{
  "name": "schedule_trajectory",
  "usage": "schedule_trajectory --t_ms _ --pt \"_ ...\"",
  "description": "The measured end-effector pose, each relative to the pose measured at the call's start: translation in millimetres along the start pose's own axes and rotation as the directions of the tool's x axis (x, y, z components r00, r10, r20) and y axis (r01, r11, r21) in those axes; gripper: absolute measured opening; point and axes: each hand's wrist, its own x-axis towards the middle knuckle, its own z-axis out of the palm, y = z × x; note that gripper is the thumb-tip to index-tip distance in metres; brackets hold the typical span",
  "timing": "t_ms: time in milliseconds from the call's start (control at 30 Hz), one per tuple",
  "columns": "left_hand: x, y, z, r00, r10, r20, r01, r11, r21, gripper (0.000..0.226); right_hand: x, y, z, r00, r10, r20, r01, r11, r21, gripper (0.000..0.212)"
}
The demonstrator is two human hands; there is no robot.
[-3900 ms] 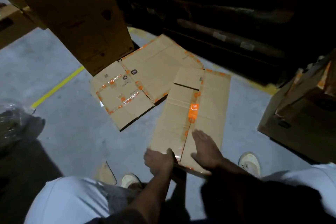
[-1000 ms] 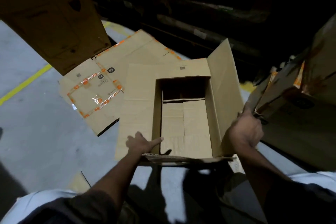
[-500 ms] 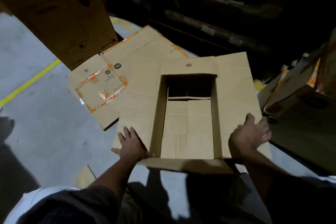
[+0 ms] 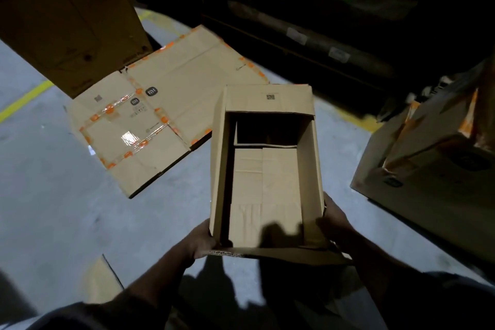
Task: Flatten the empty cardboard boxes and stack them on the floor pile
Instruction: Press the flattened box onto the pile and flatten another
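Gripping the open box point(image 4: 265, 177) at its near corners: left hand point(image 4: 198, 241) curled round the left wall, right hand point(image 4: 334, 218) round the right. Held erect above the floor point(image 4: 67, 209), near the flattened pile point(image 4: 160, 115). Bottom flaps apparently closed, so likely to resist collapse. Risk of buckling, slipping from the grasp, or landing askew and off the pile.
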Motion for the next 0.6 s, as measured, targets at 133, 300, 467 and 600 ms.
schedule_trajectory --t_ms 133,300,467,600 --pt "7 -12 0 0.994 -0.042 0.097 0.056 0.988 -0.141 0.084 8 10 -3 0.997 -0.073 0.011 0.072 0.995 0.063 0.107" --pt "-15 44 -13 0.978 -0.195 -0.073 0.191 0.980 -0.051 0.079 9 2 4 0.990 0.011 -0.143 -0.056 0.948 -0.314 0.061" --pt "-53 107 -22 1.000 -0.020 0.010 0.013 0.907 0.421 0.127 -6 -7 17 0.955 0.000 -0.298 -0.136 0.890 -0.435 0.066" --pt "-78 100 29 0.920 -0.120 0.373 -0.107 0.840 0.532 0.118 -13 -1 15 0.958 -0.025 -0.287 -0.109 0.891 -0.441 0.079"
